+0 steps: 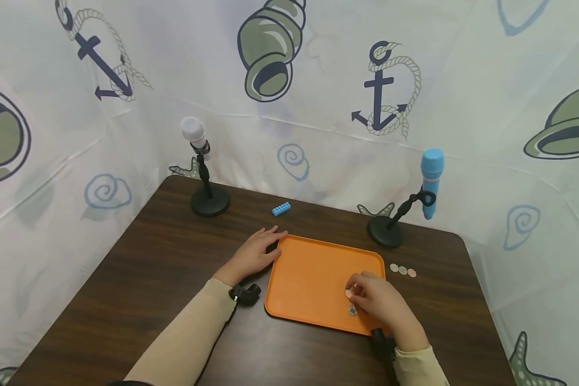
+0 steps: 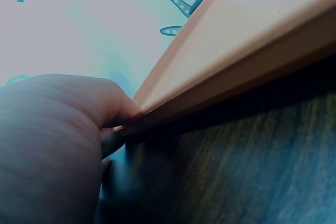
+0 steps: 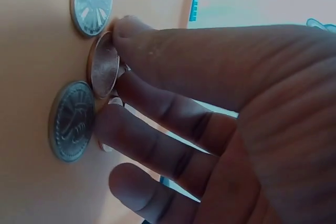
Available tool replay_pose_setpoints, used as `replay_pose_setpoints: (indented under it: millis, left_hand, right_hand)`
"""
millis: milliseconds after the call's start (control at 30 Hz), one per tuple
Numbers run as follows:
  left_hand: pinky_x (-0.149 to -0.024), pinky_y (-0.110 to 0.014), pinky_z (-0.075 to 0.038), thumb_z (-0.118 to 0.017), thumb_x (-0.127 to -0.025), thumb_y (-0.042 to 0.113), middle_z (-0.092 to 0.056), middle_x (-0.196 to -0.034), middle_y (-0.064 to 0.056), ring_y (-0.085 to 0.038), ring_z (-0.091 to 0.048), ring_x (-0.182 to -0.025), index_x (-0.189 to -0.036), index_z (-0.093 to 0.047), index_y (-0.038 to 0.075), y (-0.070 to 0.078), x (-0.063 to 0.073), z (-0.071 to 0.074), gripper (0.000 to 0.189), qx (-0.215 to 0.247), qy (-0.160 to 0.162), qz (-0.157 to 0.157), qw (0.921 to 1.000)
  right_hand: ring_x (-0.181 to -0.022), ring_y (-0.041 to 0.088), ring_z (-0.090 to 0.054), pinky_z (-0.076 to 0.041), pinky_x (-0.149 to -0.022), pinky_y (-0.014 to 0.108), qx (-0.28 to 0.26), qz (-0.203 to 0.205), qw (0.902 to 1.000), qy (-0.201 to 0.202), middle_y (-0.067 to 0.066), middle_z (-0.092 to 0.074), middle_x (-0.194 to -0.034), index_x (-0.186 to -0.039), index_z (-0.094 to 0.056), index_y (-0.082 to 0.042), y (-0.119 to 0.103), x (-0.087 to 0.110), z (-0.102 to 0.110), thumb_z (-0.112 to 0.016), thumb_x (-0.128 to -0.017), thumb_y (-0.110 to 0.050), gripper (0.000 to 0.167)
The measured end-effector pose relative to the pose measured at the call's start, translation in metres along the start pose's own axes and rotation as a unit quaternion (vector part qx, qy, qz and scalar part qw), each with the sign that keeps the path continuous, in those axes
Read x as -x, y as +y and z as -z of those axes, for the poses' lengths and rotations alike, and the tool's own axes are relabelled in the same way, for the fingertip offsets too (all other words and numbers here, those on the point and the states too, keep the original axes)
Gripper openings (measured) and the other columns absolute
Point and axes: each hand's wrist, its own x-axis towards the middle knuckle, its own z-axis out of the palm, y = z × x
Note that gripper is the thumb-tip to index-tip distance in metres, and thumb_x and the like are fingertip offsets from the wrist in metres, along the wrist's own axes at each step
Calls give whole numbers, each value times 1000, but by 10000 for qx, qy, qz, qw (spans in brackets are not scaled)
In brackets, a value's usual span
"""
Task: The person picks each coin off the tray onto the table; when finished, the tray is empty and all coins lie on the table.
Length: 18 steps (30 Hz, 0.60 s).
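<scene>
One brown table (image 1: 164,257) is spreading below. Orange tray (image 1: 313,279) is lying on it. Two microphones (image 1: 193,131) are standing beyond. We are touching tray's far left corner with left hand (image 1: 253,254), fingers extended. With right hand (image 1: 376,295), we are pinching coppery coin (image 3: 104,65) between thumb and fingertips, over tray's right side. Blue brick (image 1: 281,209) is lying behind tray. Two silvery coins (image 3: 72,121) are flanking coppery coin; three coins (image 1: 402,270) are lying right of tray.

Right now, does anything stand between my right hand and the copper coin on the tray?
Nothing visible does: the right hand has its thumb and fingers at the copper coin. A silver coin and a second silver coin flank it, not between.
</scene>
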Motion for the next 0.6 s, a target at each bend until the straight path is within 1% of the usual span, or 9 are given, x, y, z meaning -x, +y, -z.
replay_pose_setpoints:
  millis: [200, 300, 400, 500, 600]
  left_hand:
    - [-140, -55, -15, -64, -111, 34, -48, -172, -2, -25, -32, -167, -166, -49, 24, -1, -1, 0, 57, -64, -42, 113, 9999]
    - [-140, -55, -15, -64, -111, 33, -48, -172, -3, -25, -32, -167, -166, -50, 23, -2, -1, 0, 58, -56, -35, 69, 10000]
    - [-140, -54, -15, -64, -111, 32, -49, -171, -3, -24, -32, -167, -166, -50, 22, -3, -1, -1, 58, -57, -24, 40, 10000]
    - [-140, -54, -15, -64, -111, 33, -48, -172, -3, -24, -32, -167, -166, -49, 22, -3, -1, -1, 58, -64, -23, 46, 10000]
    - [-140, -53, -15, -64, -111, 33, -48, -172, -3, -24, -32, -167, -166, -49, 23, -3, -2, -1, 58, -79, -23, 44, 10000]
  right_hand:
    - [-74, 9, -52, -47, -66, 24, 45, -87, 9999, 26, -7, -57, -87, -95, -69, -23, 1, -4, -4, -89, -91, -14, 22]
    - [-73, 9, -52, -46, -65, 24, -54, -48, 10000, 34, -10, -59, -86, -91, -65, -23, 1, -6, -4, -87, -93, -12, 25]
    - [-72, 8, -54, -47, -63, 23, -246, 55, 9997, 67, -12, -63, -84, -92, -64, -23, 0, -6, -3, -85, -95, -11, 25]
    - [-69, 6, -55, -48, -61, 22, -372, 102, 9991, 189, -14, -64, -82, -94, -65, -25, 0, -4, -3, -85, -95, -14, 23]
    - [-67, 5, -53, -48, -59, 22, -481, 180, 9975, 476, -13, -61, -84, -94, -67, -27, 2, -2, -2, -86, -95, -18, 21]
